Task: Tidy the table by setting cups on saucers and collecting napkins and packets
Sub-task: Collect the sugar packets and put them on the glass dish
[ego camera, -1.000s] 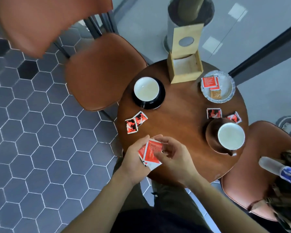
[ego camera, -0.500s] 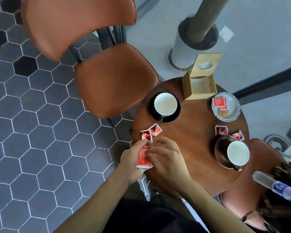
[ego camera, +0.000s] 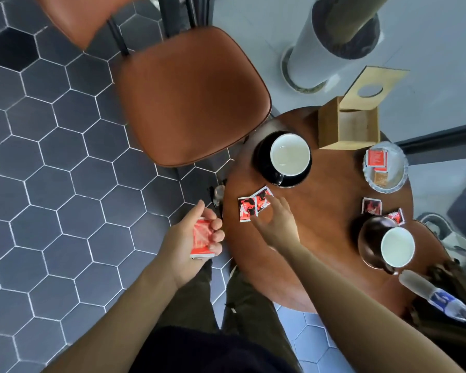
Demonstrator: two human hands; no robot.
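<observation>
My left hand (ego camera: 193, 238) grips a small stack of red packets (ego camera: 201, 236) just off the left edge of the round wooden table (ego camera: 323, 265). My right hand (ego camera: 276, 223) reaches over the table with fingers extended, its fingertips at two red-and-black packets (ego camera: 253, 204) lying near the left edge. A white cup (ego camera: 289, 154) sits on a black saucer (ego camera: 264, 168). Another white cup (ego camera: 397, 246) sits on a brown saucer (ego camera: 369, 238) at the right. Two more packets (ego camera: 371, 206) lie above that saucer.
A glass dish (ego camera: 400, 170) holds red and brown packets at the far right. An open wooden box (ego camera: 347, 127) stands at the back of the table. A brown chair (ego camera: 191, 95) is to the left, a plastic bottle (ego camera: 439, 301) at the lower right.
My hands have parted. The left hand kept the red packet stack and drew off the table's edge; the right hand let go and reached up to the two packets on the table.
</observation>
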